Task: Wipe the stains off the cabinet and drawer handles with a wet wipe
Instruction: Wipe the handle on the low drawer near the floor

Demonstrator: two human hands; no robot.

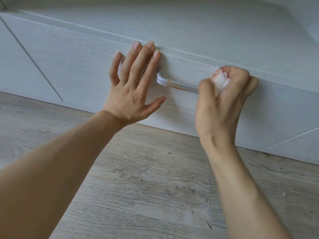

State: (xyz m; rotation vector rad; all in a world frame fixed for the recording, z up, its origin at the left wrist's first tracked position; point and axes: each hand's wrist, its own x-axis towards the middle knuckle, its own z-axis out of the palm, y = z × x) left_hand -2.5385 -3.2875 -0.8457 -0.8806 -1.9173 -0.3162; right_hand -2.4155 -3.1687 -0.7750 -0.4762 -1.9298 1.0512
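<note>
Mid-wipe at the drawer handle (176, 83): my right hand (222, 102) works a bunched wet wipe (220, 80) against the handle's right end, on the pale drawer front (86, 66) just above the wood floor (155, 178). The fingers of that hand are curled tight around the wipe, thumb closing it in — only a white tuft shows between them. My left hand (133, 87) lies flat against the drawer front beside the handle's left post, fingers (148, 66) straight and spread, holding nothing, bracing the panel. An orange stain (172, 85) remains on the bare stretch of the bar between my hands. As I judge it, the next move calls for sliding the wipe leftward along the bar, pressing firmly over that streak.
</note>
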